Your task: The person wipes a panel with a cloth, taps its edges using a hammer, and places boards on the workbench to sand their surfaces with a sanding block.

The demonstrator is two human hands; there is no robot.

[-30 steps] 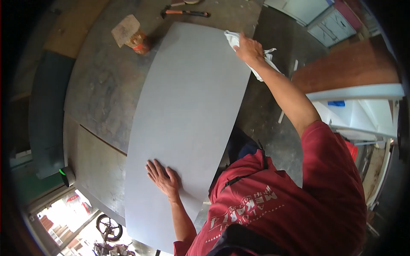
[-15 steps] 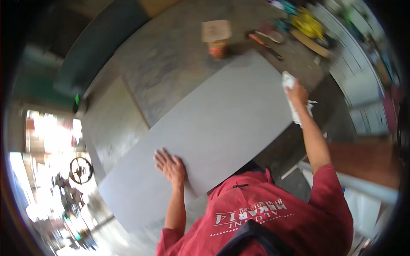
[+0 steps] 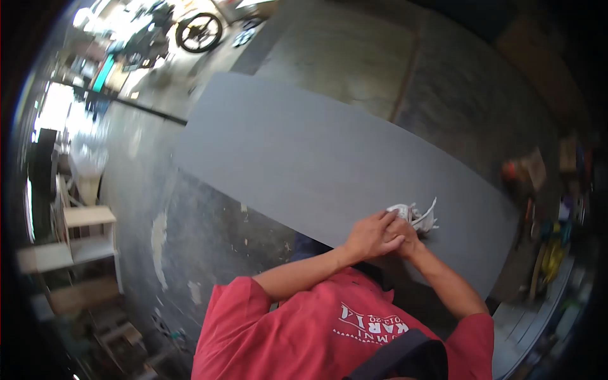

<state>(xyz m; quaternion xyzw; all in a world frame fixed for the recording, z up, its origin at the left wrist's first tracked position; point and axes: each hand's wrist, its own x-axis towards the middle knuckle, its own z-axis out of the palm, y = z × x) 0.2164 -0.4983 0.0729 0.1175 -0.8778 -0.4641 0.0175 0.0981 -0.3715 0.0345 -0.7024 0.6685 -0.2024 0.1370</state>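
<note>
A long grey panel (image 3: 285,139) lies flat in front of me, running from upper left to lower right. Above its right half my two hands meet, close to the near edge. In my right hand (image 3: 407,235) is a crumpled white cloth (image 3: 423,218), with loose ends sticking out past the fingers. My left hand (image 3: 370,237) overlaps the right one, its fingers closed together at the cloth's left side. Part of the right hand's fingers is hidden behind the left hand and the cloth.
Beyond the panel is a worn tabletop (image 3: 342,57). An orange can with a cardboard piece (image 3: 532,170) and a yellow item (image 3: 550,259) sit at the right. Wooden shelving (image 3: 88,216) stands at the left, and a motorcycle wheel (image 3: 199,33) shows at the back.
My view has swung left. The left hand has come off the panel and joined the right hand, which has moved with the white cloth from the panel's far right end to in front of my body.
</note>
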